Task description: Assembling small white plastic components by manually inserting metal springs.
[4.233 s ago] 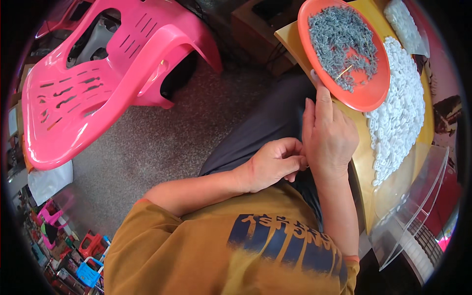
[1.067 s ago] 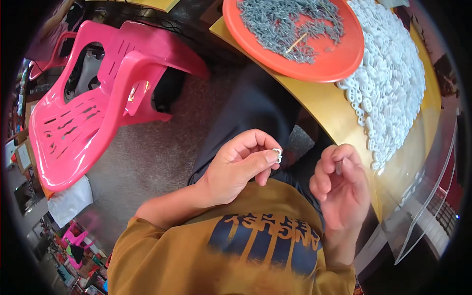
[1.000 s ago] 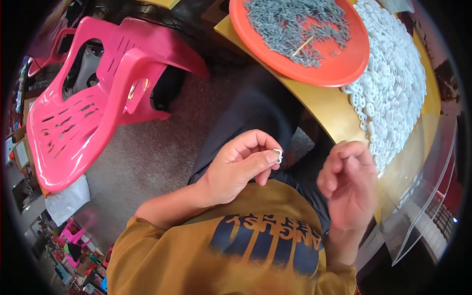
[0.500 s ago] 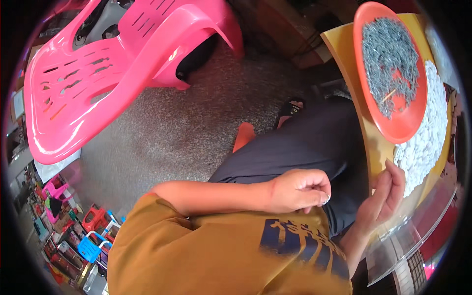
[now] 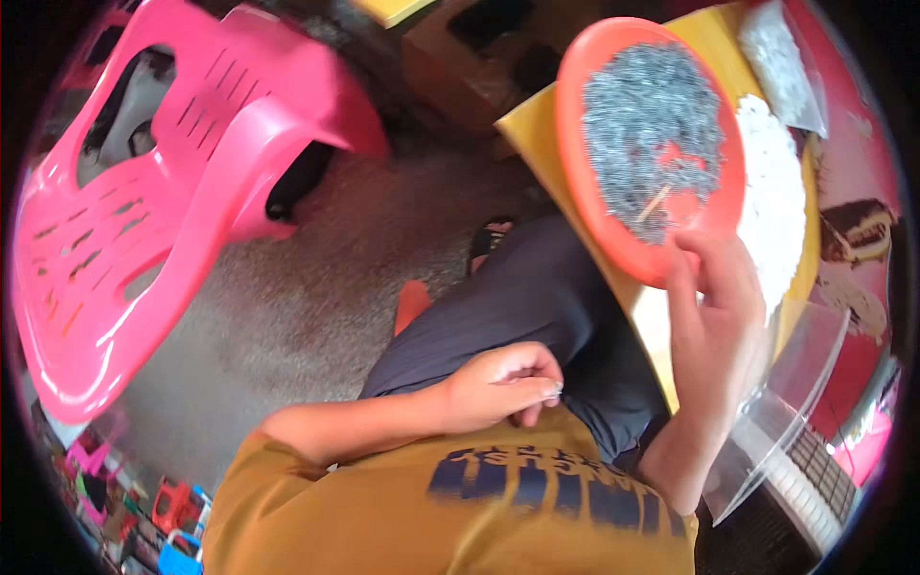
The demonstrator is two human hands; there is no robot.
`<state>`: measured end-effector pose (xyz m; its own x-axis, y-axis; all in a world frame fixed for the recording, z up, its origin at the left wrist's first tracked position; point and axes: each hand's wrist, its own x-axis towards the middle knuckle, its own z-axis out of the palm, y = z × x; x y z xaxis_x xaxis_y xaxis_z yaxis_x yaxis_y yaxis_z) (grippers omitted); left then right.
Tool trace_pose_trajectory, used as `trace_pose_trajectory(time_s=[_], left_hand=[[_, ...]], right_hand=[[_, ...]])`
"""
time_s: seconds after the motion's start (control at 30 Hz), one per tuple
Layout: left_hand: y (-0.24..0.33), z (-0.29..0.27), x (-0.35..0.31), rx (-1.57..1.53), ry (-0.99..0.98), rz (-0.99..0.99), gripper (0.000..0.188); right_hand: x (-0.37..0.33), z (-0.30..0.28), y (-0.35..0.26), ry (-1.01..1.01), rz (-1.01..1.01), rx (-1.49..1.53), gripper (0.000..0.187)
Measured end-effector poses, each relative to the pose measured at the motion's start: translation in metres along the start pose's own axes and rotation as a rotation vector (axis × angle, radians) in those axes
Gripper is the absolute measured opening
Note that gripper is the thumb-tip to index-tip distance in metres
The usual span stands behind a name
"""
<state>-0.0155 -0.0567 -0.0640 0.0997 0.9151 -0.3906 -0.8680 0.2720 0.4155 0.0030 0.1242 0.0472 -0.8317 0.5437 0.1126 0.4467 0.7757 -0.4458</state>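
My left hand is closed in front of my shirt, with a small whitish piece pinched between thumb and finger; its kind is too small to tell. At the near rim of an oval orange-red plate, my right hand has thumb and forefinger drawn together in a pinch. Whether anything is between those fingertips cannot be made out. Many small grey metal pieces lie heaped in the plate, with a thin wooden stick on them. A pile of small white pieces lies beside the plate, partly behind my right hand.
The plate and pile rest on a yellow tabletop. A clear plastic bag lies at its far side, and a clear plastic sheet or box at its near right. A pink plastic chair stands at the left on the speckled floor.
My right hand has moved from beside the white pile to the plate's near rim. My left hand keeps its pinch on the small piece. The whole view has shifted.
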Motion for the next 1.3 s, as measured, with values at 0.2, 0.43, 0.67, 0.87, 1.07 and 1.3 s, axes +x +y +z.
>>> trace_pose_trajectory(time_s=[0.2,0.43,0.67,0.87,1.07,1.3], left_hand=[[0.009,0.001,0.007,0.003,0.042,-0.054,0.012],[0.015,-0.003,0.008,0.024,0.019,-0.054,0.012],[0.018,-0.003,0.011,0.051,0.029,-0.072,0.013],[0.017,-0.004,0.012,0.044,0.019,-0.065,0.014],[0.017,-0.005,0.011,0.047,0.017,-0.050,0.013],[0.017,-0.005,0.012,0.036,0.020,-0.042,0.013]], right_hand=[[0.017,-0.010,0.015,-0.186,0.058,-0.128,0.010],[0.024,-0.014,0.014,-0.245,0.245,-0.061,0.008],[0.027,-0.021,0.023,-0.128,0.268,0.057,0.007],[0.035,-0.012,0.025,-0.164,0.109,-0.009,0.006],[0.039,-0.014,0.029,-0.230,0.071,-0.036,0.008],[0.043,-0.015,0.027,-0.303,0.092,-0.052,0.007]])
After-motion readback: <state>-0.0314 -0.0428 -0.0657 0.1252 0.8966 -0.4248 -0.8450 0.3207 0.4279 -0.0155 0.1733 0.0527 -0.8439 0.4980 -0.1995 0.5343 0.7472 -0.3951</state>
